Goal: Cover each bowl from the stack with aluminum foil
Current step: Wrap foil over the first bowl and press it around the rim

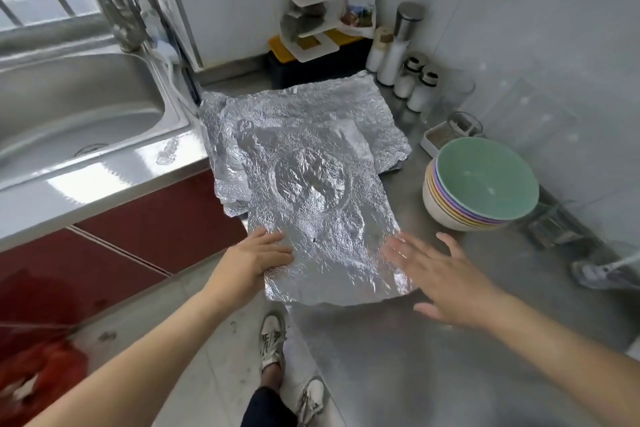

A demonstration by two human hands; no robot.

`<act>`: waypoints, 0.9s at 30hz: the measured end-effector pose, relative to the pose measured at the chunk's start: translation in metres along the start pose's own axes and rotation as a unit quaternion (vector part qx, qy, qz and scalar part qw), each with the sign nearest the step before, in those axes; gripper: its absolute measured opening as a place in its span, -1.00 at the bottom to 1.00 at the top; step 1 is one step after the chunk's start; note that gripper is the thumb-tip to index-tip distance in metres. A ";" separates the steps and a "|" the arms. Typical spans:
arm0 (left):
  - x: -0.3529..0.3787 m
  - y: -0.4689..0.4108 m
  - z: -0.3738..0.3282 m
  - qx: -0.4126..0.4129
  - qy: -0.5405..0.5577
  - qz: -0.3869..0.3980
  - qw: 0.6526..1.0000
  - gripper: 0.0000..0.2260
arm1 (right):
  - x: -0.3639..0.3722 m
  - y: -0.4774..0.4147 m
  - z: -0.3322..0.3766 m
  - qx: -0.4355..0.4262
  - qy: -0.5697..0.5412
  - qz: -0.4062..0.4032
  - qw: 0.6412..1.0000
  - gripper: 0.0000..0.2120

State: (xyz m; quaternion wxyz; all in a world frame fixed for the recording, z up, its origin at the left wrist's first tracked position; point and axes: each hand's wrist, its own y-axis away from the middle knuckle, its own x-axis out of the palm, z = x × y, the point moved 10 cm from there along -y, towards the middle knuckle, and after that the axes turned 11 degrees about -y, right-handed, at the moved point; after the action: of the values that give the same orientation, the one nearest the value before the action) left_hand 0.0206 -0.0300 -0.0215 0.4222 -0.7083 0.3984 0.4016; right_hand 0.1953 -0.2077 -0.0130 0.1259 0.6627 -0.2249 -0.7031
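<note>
A stack of several bowls (481,184), green one on top, stands on the steel counter at the right. Left of it lie crinkled sheets of aluminum foil (311,156), overlapping, the top sheet showing a round bowl-rim imprint. My left hand (258,255) holds the near left edge of the top sheet, thumb on the foil. My right hand (440,274) hovers flat with fingers spread over the sheet's near right corner, blurred by motion. No bowl sits on the foil.
A steel sink (79,107) with a faucet lies at the left. Salt shakers and bottles (412,80), a white rack (308,10) and a small dish (440,139) crowd the back corner. The counter edge (301,340) runs near my feet.
</note>
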 end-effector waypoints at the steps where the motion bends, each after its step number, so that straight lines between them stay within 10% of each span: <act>1: 0.005 0.005 0.000 -0.001 0.004 0.002 1.000 -0.53 | 0.007 -0.003 -0.004 -0.005 0.007 -0.012 1.000 0.05; 16: 0.016 0.032 0.034 -0.088 0.158 0.007 0.984 -0.35 | 0.029 -0.049 -0.022 -0.095 -0.010 -0.131 0.987 0.12; 27: 0.033 0.029 0.028 -0.058 0.014 0.070 0.996 -0.43 | 0.029 -0.029 -0.025 -0.216 -0.025 -0.219 0.951 -0.54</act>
State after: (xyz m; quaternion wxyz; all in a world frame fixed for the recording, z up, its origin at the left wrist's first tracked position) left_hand -0.0006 -0.0213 -0.0688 0.3455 -0.7074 0.4291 0.4428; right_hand 0.2205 -0.2001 -0.0528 0.1033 0.6348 0.0802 -0.7615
